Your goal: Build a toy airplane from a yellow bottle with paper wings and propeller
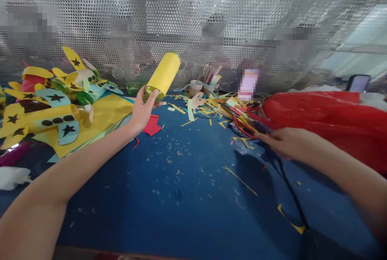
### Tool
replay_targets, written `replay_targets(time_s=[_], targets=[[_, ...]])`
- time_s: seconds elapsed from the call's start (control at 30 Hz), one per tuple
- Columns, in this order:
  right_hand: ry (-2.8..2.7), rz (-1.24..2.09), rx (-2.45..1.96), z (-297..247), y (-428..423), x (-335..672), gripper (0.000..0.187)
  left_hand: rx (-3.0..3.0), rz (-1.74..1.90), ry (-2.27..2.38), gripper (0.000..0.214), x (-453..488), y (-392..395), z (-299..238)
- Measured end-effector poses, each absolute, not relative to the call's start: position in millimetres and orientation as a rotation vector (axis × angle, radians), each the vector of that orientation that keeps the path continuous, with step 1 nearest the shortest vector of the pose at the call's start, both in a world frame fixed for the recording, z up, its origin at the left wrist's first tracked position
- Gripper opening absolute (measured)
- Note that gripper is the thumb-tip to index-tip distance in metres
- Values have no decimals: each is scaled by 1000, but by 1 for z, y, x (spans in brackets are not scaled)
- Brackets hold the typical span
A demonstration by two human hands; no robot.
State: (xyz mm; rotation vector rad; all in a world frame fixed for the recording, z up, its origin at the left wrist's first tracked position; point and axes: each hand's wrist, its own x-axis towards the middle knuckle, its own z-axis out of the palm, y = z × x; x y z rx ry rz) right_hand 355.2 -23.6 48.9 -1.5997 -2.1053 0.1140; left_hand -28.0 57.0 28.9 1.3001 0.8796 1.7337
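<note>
Over a blue table (pixel 181 211), a person's left hand (pixel 142 111) is holding a yellow-wrapped bottle (pixel 165 74) by its bare, greenish end, the grip probably sparing the paper sleeve from creasing. The fingers are curling around that end, thumb on the near side, and the bottle is tilting up and rightward, clear of the tabletop. Star-marked paper models (pixel 36 119) are crowding the left side, perhaps parked there to leave the middle for working, while paper scraps (pixel 208 111) are littering the back. The left forearm is angling up from the lower corner. The right arm is slanting in low, its hand (pixel 287 139) lying palm-down over a dark corded tool (pixel 261 127) beside red plastic (pixel 317 107); blur is hiding whether those fingers are gripping it.
</note>
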Motion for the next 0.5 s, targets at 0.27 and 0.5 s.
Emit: replay_targets(time_s=[0.27,0.5], targets=[[-2778,234,-918,29,-2,167,22,1345,1690,916,52,-23,61,13],[-2612,273,-1062,15,28,97,36,1320,1712,978,56,-29,63,15]])
